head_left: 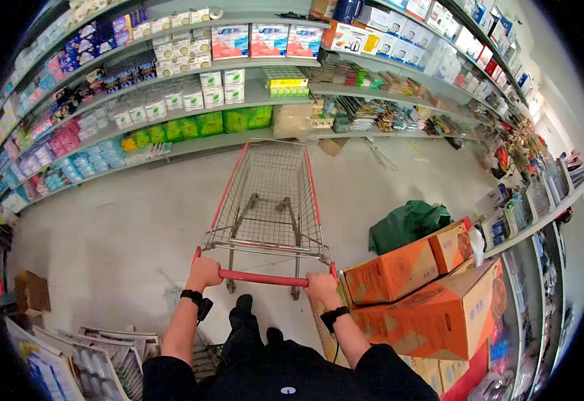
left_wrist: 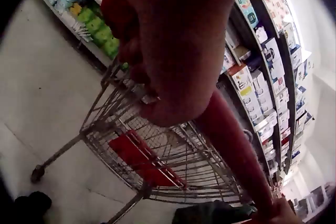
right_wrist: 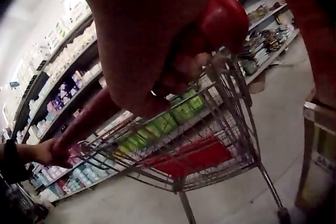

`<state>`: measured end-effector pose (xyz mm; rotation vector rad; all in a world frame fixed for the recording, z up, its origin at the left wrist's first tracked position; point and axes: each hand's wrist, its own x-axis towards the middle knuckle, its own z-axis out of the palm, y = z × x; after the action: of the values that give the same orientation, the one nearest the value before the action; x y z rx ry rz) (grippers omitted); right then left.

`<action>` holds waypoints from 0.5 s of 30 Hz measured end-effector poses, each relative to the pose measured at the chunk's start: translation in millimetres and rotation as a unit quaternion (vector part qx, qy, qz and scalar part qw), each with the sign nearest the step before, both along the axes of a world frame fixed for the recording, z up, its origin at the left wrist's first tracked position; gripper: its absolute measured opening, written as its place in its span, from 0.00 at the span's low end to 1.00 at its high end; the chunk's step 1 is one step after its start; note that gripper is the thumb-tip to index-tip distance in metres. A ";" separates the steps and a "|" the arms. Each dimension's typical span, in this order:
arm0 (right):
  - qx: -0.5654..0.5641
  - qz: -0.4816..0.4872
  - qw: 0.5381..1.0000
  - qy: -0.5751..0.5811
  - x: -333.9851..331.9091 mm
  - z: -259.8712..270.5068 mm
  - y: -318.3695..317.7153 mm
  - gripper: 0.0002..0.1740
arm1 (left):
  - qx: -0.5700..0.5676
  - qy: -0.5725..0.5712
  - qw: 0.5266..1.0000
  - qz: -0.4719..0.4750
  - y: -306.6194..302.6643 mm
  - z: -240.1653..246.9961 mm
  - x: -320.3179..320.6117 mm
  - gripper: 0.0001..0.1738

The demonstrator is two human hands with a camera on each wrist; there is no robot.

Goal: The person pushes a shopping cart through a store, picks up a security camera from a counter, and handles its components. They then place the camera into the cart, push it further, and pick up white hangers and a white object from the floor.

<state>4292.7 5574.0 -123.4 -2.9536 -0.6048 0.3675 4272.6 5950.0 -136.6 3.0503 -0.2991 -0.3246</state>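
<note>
A wire shopping cart (head_left: pixel 270 194) with red side rails stands ahead of me in the head view, its basket bare. Across its near end runs a red push handle (head_left: pixel 262 278). My left hand (head_left: pixel 204 273) grips the handle's left end, fingers curled round it. The right hand (head_left: pixel 323 288) holds the right end the same way. In the left wrist view the left hand (left_wrist: pixel 173 61) wraps the bar, and a red panel (left_wrist: pixel 142 158) shows on the cart. The right wrist view has the right hand (right_wrist: pixel 147 50) beside a red end cap (right_wrist: pixel 224 22).
Shelves (head_left: pixel 172 150) of packaged goods curve across the front and left. Large orange cartons (head_left: pixel 432 317) stand close on the right, with a dark green bag (head_left: pixel 409 224) beyond them. An open brown box (head_left: pixel 33 293) lies at left. Pale floor (head_left: pixel 118 227) surrounds the cart.
</note>
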 end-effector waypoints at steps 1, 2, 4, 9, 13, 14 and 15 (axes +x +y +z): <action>0.004 -0.009 1.000 -0.001 9.6 3.4 6.5 0.13 | 0.004 0.006 1.000 -0.002 5.4 2.0 19.1 0.13; 0.007 -0.017 1.000 -0.003 19.0 7.5 12.6 0.14 | 0.007 0.011 1.000 -0.004 9.3 3.8 37.5 0.13; -0.014 -0.029 0.999 0.005 36.5 3.6 17.1 0.14 | -0.002 0.012 1.000 -0.016 15.2 -2.7 64.1 0.12; -0.028 -0.088 0.996 -0.017 82.6 -9.1 29.3 0.14 | -0.027 -0.005 0.997 -0.065 28.3 -10.5 152.0 0.12; -0.033 -0.121 0.992 -0.025 109.7 -3.0 35.0 0.14 | -0.002 0.026 0.995 -0.098 23.6 6.6 212.9 0.10; -0.029 -0.126 0.991 -0.030 119.9 -1.3 37.1 0.14 | 0.001 0.029 0.993 -0.113 22.8 8.0 230.4 0.10; -0.030 -0.135 0.990 -0.029 129.9 1.0 39.2 0.14 | 0.005 0.031 0.991 -0.126 22.1 8.0 246.7 0.10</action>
<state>4422.5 5613.3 -122.4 -3.0565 -0.1948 0.2795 4519.3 5972.1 -128.5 3.0049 -0.6836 -0.4346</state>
